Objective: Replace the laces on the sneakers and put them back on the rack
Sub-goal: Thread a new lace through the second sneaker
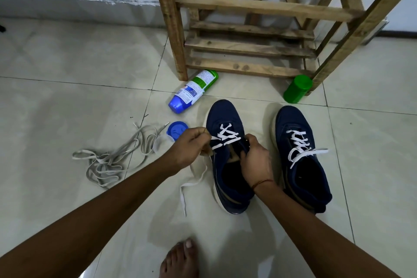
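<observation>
A white lace [228, 136] is pinched at a half-laced sneaker [225, 117] standing on the tiled floor [67, 97].

The lace is pinched between the curled fingers of the left hand [189, 146] just beside the sneaker's eyelets, while the fingers of the right hand [256, 160] are curled round the edge of the shoe's opening on the other side. The lace is crossed over the front eyelets only, and its loose end [189, 185] is trailed across the tiles under the left forearm. A laced sneaker [293, 124] is set just to the right, toes toward the wooden rack [248, 45]. A heap of grey old laces [108, 160] is left on the floor to the left, near a blue cap [177, 130]. A spray can [191, 90] is laid by the rack's leg, and a green container [297, 88] is stood at the other leg. A bare foot [180, 259] is seen at the bottom edge.
</observation>
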